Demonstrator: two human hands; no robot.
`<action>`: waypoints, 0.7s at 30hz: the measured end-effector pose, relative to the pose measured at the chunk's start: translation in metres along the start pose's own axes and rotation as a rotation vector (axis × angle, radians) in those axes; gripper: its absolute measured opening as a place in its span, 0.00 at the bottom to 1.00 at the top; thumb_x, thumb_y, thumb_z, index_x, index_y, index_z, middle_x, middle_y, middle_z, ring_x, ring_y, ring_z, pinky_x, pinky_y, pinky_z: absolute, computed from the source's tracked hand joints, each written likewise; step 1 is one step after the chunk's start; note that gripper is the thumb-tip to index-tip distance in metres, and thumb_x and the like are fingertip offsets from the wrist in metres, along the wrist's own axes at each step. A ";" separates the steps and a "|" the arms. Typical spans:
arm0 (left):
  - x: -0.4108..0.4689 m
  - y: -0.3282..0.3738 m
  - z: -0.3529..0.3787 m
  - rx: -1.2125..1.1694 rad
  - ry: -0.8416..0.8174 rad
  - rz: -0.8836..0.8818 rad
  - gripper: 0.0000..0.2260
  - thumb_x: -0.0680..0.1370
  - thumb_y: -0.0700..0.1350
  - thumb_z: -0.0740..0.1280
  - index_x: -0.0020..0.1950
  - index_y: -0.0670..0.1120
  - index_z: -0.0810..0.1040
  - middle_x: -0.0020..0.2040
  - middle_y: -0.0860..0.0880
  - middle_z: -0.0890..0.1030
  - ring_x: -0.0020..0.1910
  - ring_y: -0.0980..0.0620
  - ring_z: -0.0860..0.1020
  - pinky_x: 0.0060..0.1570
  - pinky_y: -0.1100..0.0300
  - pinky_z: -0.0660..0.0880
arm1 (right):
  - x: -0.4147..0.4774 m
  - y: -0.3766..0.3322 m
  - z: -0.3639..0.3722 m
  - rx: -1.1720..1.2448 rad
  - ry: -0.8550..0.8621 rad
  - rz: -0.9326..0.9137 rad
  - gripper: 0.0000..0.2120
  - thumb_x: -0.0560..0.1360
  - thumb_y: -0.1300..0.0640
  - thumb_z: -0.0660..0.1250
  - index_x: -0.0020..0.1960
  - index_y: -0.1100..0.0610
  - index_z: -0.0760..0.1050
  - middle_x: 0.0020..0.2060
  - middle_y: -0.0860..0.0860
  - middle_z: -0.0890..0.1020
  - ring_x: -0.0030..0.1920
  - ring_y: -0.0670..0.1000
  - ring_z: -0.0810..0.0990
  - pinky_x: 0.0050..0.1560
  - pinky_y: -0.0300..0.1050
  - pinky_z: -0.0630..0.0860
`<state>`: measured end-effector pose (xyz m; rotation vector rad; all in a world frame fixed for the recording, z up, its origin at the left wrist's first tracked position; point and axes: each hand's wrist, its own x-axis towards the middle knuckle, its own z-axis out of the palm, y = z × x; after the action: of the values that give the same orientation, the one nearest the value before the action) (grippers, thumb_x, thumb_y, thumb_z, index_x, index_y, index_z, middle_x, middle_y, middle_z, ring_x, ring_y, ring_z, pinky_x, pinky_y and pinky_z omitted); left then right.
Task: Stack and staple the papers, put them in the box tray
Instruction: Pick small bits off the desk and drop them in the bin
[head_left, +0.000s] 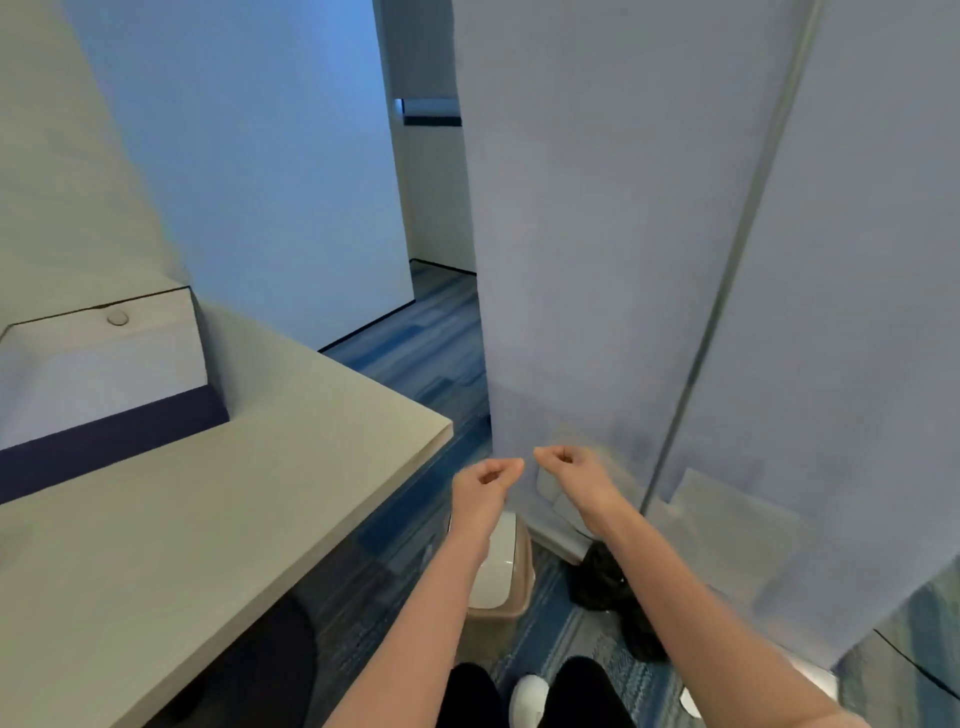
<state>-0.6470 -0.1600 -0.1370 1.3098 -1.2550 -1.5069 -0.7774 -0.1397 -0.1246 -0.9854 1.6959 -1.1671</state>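
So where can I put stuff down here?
The desk is bare from the box out to its corner and front edge. The floor beside the desk is crowded: a bin and a dark bag.

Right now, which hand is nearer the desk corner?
The left hand, just off the corner of the desk. The right hand is farther over, in front of the grey partition. Both are curled and empty.

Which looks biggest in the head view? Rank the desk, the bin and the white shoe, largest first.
1. Desk, by far.
2. Bin, partly covered.
3. White shoe, only partly showing, yet clearly smallest.
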 end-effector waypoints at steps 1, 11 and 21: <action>0.012 -0.019 0.001 -0.010 0.015 -0.053 0.09 0.75 0.44 0.71 0.51 0.42 0.83 0.46 0.47 0.83 0.44 0.53 0.77 0.48 0.57 0.75 | 0.014 0.017 0.003 -0.014 0.001 0.027 0.10 0.78 0.57 0.65 0.38 0.54 0.74 0.36 0.48 0.76 0.42 0.46 0.73 0.43 0.38 0.69; 0.133 -0.177 -0.029 0.188 0.109 -0.318 0.06 0.65 0.58 0.73 0.38 0.58 0.83 0.43 0.55 0.84 0.49 0.51 0.80 0.55 0.46 0.78 | 0.100 0.163 0.066 -0.156 -0.152 0.264 0.07 0.77 0.55 0.65 0.50 0.59 0.76 0.43 0.50 0.79 0.46 0.48 0.76 0.42 0.38 0.71; 0.192 -0.257 -0.042 0.390 0.003 -0.356 0.03 0.73 0.45 0.72 0.41 0.51 0.80 0.41 0.52 0.83 0.47 0.50 0.81 0.51 0.54 0.77 | 0.156 0.250 0.117 -0.414 -0.278 0.249 0.07 0.77 0.55 0.64 0.51 0.58 0.76 0.45 0.49 0.78 0.47 0.48 0.75 0.43 0.36 0.68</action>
<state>-0.6267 -0.2936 -0.4307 1.8688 -1.4171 -1.5429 -0.7588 -0.2526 -0.4203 -1.0862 1.8028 -0.4995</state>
